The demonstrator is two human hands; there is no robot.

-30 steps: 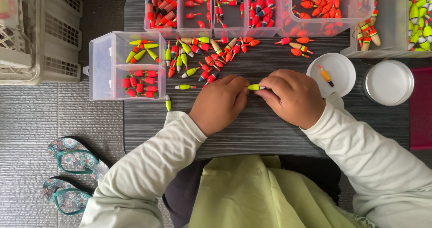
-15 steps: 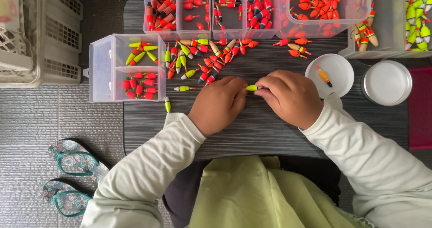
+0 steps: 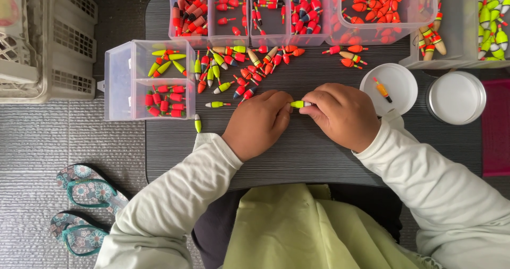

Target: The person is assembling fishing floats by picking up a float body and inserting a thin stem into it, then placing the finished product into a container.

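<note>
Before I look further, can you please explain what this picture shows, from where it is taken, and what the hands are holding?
There is no machine here: a person sits at a dark table, and a camera on the head looks straight down. The left hand and the right hand meet at one small yellow-green float, pinched at the fingers. Loose floats, red, orange and green, lie scattered above the hands. A clear box on the left holds sorted ones, and more clear bins stand along the far edge. A round white lid carries one orange float. On the floor at the left lie sandals.
</note>
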